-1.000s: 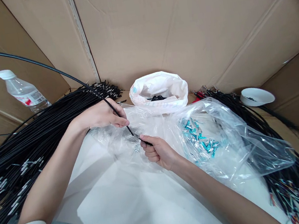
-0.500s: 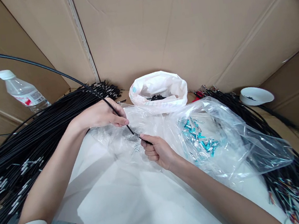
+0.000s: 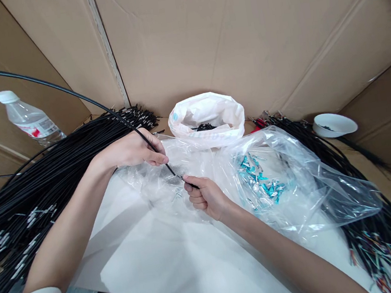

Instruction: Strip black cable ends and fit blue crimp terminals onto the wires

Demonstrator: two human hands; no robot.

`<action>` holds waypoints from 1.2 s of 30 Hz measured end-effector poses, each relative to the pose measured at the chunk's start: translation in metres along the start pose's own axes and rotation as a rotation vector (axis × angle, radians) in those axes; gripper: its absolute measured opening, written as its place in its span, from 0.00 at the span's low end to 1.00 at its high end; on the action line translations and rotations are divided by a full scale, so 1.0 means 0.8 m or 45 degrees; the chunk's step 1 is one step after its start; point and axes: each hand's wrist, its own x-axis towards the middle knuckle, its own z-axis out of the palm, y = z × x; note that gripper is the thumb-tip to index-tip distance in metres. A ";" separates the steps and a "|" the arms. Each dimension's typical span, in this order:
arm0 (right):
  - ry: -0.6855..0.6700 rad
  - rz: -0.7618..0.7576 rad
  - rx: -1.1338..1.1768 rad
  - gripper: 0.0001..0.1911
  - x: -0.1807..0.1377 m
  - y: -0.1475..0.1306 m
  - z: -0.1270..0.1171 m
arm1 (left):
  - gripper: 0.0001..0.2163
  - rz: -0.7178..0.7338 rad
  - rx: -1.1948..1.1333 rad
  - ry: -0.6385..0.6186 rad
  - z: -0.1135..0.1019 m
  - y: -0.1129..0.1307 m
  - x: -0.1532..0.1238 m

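Pinching the black cable, the left hand apparently steadies its end beside a slim tool the right hand clasps.

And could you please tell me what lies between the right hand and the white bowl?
In the head view, a clear plastic bag and small teal pieces, then black cables, lie between the right hand and the white bowl.

The black cable is cut off at ten o'clock, the wire bundle at four; the right hand mostly hides a dark piece.
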 end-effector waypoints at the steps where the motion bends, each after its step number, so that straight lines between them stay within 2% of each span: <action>1: 0.001 -0.001 0.000 0.24 0.000 0.001 0.000 | 0.13 -0.002 0.006 0.016 0.000 0.001 0.000; 14: -0.060 0.034 0.003 0.22 0.000 -0.002 -0.002 | 0.12 -0.022 0.000 0.023 -0.001 0.000 0.000; 25: -0.021 0.049 0.071 0.23 0.001 -0.004 0.002 | 0.11 0.068 0.033 -0.041 0.006 0.000 0.004; 36: 0.026 0.012 0.153 0.23 0.001 -0.001 0.003 | 0.09 0.069 0.055 0.006 0.008 0.000 0.005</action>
